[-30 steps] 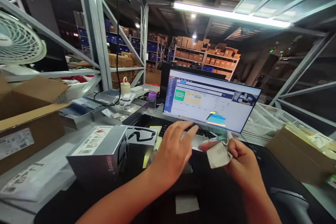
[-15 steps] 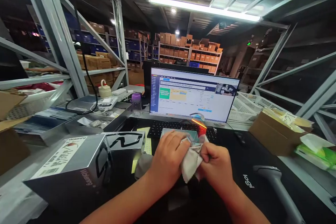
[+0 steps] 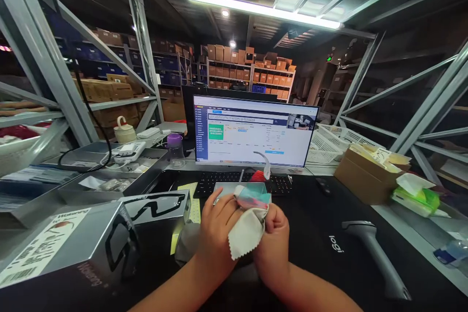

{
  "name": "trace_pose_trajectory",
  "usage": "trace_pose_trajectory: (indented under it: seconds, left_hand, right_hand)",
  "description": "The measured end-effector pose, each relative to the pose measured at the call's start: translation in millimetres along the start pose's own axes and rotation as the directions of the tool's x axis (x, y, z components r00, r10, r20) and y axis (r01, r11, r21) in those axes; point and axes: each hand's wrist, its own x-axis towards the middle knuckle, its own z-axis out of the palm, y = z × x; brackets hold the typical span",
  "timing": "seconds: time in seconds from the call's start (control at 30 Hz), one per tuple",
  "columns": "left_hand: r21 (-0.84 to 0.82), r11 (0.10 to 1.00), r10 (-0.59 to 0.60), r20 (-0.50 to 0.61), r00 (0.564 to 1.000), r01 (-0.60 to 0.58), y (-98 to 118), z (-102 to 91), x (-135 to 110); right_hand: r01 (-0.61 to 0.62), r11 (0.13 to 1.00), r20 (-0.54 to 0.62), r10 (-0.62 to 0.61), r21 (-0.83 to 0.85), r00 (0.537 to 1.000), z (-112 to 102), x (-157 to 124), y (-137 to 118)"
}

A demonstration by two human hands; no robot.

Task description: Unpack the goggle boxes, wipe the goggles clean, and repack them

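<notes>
A pair of sport sunglasses [image 3: 256, 197] with a tinted, bluish-pink lens is held up above the desk, one pale temple arm rising toward the monitor. My left hand [image 3: 220, 226] is curled around the glasses' left part, its fingers partly hiding them. My right hand [image 3: 275, 234] is closed, pinching a light grey cleaning cloth [image 3: 246, 235] with zigzag edges against the lens; a corner of the cloth hangs down between both hands. Behind the glasses lies an open grey box [image 3: 224, 187]. A grey pouch-like thing [image 3: 187, 243] rests beside my left wrist.
Two grey glasses boxes, a large one [image 3: 62, 248] and a flatter one [image 3: 157, 207], stand at left. Ahead are a keyboard [image 3: 204, 184] and a monitor [image 3: 252, 131]. A barcode scanner [image 3: 376, 256], tissues [image 3: 417, 197] and a cardboard box [image 3: 365, 180] are at right.
My hands have drawn closer together and the glasses have turned, showing more of the lens and a temple arm. The cloth's hanging corner is spread wider. The view has shifted right.
</notes>
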Motion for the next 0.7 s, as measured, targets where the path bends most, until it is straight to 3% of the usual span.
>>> trace_pose_trajectory:
  seconds: [0.13,0.27,0.33,0.43,0.5,0.57,0.63,0.7]
  left_hand:
    - [-0.022,0.997,0.076,0.009,0.997,-0.076,5,7.8,-2]
    - [-0.104,0.994,0.032,0.089,0.996,-0.023,10,17.0,-7]
    - [-0.09,0.996,0.007,0.091,0.996,0.001,6,15.3,-6]
    - [-0.013,1.0,0.007,0.048,0.999,-0.007,-5,5.4,-1]
    - [0.021,0.999,0.034,0.014,0.999,-0.034,-10,-1.7,1]
    - [0.031,0.998,0.062,-0.012,0.998,-0.062,-11,-5.7,2]
    - [0.027,0.996,0.087,-0.024,0.996,-0.086,-8,-5.6,1]
    - [0.021,0.994,0.105,-0.017,0.994,-0.105,-3,-2.6,-1]
  right_hand:
    - [-0.199,0.97,0.003,0.201,0.143,0.98,-10,23,-31]
    - [-0.301,0.934,-0.046,0.315,0.192,0.948,-16,39,-49]
    - [-0.256,0.953,-0.06,0.268,0.163,0.961,-15,32,-38]
    - [-0.029,0.999,-0.054,0.031,0.031,0.998,-8,10,-7]
    - [0.132,0.985,-0.015,-0.134,-0.115,0.991,-4,-3,10]
    - [0.223,0.954,0.022,-0.223,-0.201,0.975,-2,-8,15]
    - [0.165,0.974,0.03,-0.163,-0.153,0.986,-2,-4,6]
    - [-0.01,1.0,0.004,0.01,0.007,1.0,-5,9,-13]
